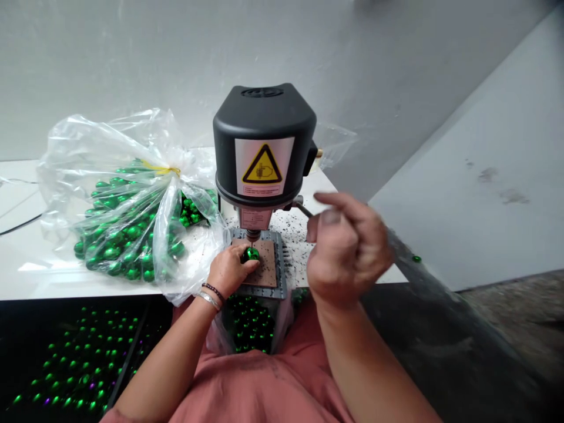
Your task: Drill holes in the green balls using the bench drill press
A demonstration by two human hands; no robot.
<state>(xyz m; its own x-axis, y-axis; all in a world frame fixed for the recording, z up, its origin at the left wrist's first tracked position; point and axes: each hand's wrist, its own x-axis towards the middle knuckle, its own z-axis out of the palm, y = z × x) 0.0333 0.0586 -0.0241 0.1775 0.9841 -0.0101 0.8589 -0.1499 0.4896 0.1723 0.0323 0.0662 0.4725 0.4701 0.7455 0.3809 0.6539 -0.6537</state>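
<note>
Between the thumb and fingers of my left hand [231, 267] is a shiny green ball [252, 254], pressed onto a brown board [267, 271] directly under the chuck [252, 234] of a small bench drill press [264, 129]. The thin bit reaches the top of the ball or just above it; I cannot tell which. My right hand [348, 252] is curled around the end of the drill press lever [304, 208], with one finger partly stretched out. The palm hides most of the lever's grip.
A clear plastic bag [73, 153] full of green balls stands left of the press, tied in yellow. Dark shavings dot the white table [293, 235]. An open bag of green balls [251, 326] is at my lap; more balls [83, 358] lie lower left. One ball [416, 258] lies far right.
</note>
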